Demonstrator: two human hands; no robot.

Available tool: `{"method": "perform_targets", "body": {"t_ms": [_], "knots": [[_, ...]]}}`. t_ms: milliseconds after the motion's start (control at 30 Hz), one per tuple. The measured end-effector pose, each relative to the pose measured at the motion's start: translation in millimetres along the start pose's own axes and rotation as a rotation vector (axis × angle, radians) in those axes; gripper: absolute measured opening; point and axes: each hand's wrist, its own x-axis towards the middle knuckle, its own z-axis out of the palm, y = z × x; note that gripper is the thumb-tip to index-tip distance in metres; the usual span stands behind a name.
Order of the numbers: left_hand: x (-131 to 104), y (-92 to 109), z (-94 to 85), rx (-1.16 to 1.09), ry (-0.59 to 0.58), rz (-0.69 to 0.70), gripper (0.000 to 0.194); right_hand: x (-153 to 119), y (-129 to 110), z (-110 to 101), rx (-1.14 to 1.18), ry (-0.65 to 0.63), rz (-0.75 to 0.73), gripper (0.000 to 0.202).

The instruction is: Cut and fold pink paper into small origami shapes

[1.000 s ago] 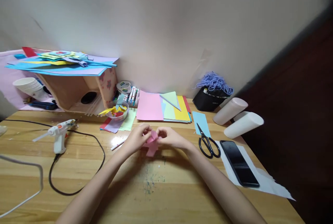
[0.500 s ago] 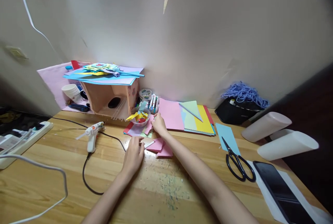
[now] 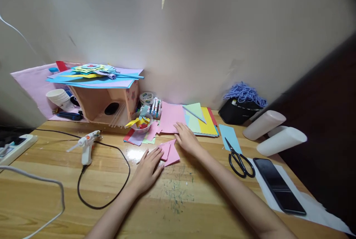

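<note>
My left hand (image 3: pixel 148 168) lies flat with its fingers apart, the fingertips resting at the left edge of some cut pink paper pieces (image 3: pixel 172 153) on the wooden table. My right hand (image 3: pixel 187 139) is open too, palm down, its fingertips by the lower right corner of a large pink sheet (image 3: pixel 171 115). That sheet lies over a stack of coloured paper, with a light green sheet (image 3: pixel 196 111) and a striped pencil-like stick (image 3: pixel 194 115) on top. Left of it, a clear bowl (image 3: pixel 142 129) holds yellow, red and blue paper scraps.
On the left are a white glue gun (image 3: pixel 87 146) with a looping black cord and a power strip (image 3: pixel 20 148). A pink box (image 3: pixel 83 102) stands at the back. Black scissors (image 3: pixel 240 161), a phone (image 3: pixel 278 185) and white rolls (image 3: pixel 280 140) lie at the right.
My right hand has drawn back from beside the bowl and moved right, its fingers now spread. My left hand has flattened out onto the pink pieces. The view has shifted right.
</note>
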Motion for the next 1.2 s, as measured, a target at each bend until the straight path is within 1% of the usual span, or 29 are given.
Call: {"method": "perform_targets", "body": {"t_ms": [67, 100, 133, 200, 233, 300, 367, 400, 467, 533, 633, 700, 767, 800, 933, 1000, 1100, 1133, 1200], "knots": [[0.1, 1.8, 3.7, 0.013, -0.059, 0.035, 0.047, -3.2, 27.5, 6.8, -0.034, -0.077, 0.02, 0.046], [0.3, 2.4, 4.8, 0.013, -0.067, 0.048, 0.048, -3.5, 39.0, 9.8, -0.027, -0.115, 0.022, 0.046], [0.5, 2.7, 5.6, 0.011, -0.067, 0.057, 0.048, -3.6, 48.4, 11.9, -0.024, -0.125, 0.028, 0.043], [1.6, 3.2, 6.5, -0.004, -0.047, 0.064, 0.045, -5.4, 59.2, 13.1, -0.022, -0.127, 0.034, 0.041], [2.5, 3.6, 6.9, -0.015, -0.032, 0.06, 0.041, -8.1, 60.4, 12.4, -0.017, -0.118, 0.033, 0.041], [5.6, 5.4, 8.0, -0.042, 0.005, 0.029, 0.033, -18.4, 55.4, 9.4, 0.021, -0.088, 0.011, 0.041], [10.3, 8.5, 9.4, -0.078, 0.05, -0.019, 0.027, -34.6, 43.7, 5.9, 0.151, -0.023, -0.048, 0.036], [13.2, 10.5, 10.1, -0.101, 0.077, -0.043, 0.024, -43.8, 37.0, 4.5, 0.222, -0.017, -0.069, 0.033], [19.3, 14.4, 11.0, -0.152, 0.087, -0.06, 0.026, -61.4, 25.1, 3.2, 0.342, -0.067, -0.147, 0.033], [24.7, 17.4, 11.0, -0.2, 0.069, -0.072, 0.036, -74.4, 17.8, 3.5, 0.398, -0.12, -0.238, 0.036], [29.4, 19.4, 10.5, -0.268, 0.034, -0.066, 0.037, -83.5, 15.7, 5.8, 0.433, -0.137, -0.304, 0.04], [30.0, 19.3, 10.7, -0.317, 0.021, -0.051, 0.028, -86.0, 17.3, 7.9, 0.45, -0.14, -0.322, 0.043], [29.4, 18.8, 11.7, -0.36, 0.037, -0.055, 0.023, -88.4, 18.9, 10.3, 0.467, -0.138, -0.341, 0.046], [28.8, 18.5, 12.4, -0.377, 0.056, -0.063, 0.025, -89.7, 19.5, 11.7, 0.474, -0.131, -0.347, 0.045], [26.0, 16.6, 15.7, -0.385, 0.093, -0.08, 0.032, -94.0, 21.4, 17.7, 0.502, -0.069, -0.328, 0.034], [24.2, 15.4, 17.8, -0.352, 0.13, -0.117, 0.033, -95.1, 22.1, 19.4, 0.53, -0.009, -0.293, 0.029], [21.7, 14.5, 20.7, -0.302, 0.197, -0.184, 0.034, -97.7, 21.0, 18.5, 0.579, 0.17, -0.236, 0.024], [21.1, 14.6, 21.2, -0.299, 0.203, -0.191, 0.036, -99.3, 19.7, 17.7, 0.593, 0.238, -0.23, 0.024], [20.6, 15.4, 21.5, -0.311, 0.197, -0.178, 0.043, -103.1, 16.4, 16.0, 0.609, 0.322, -0.254, 0.025]]}}
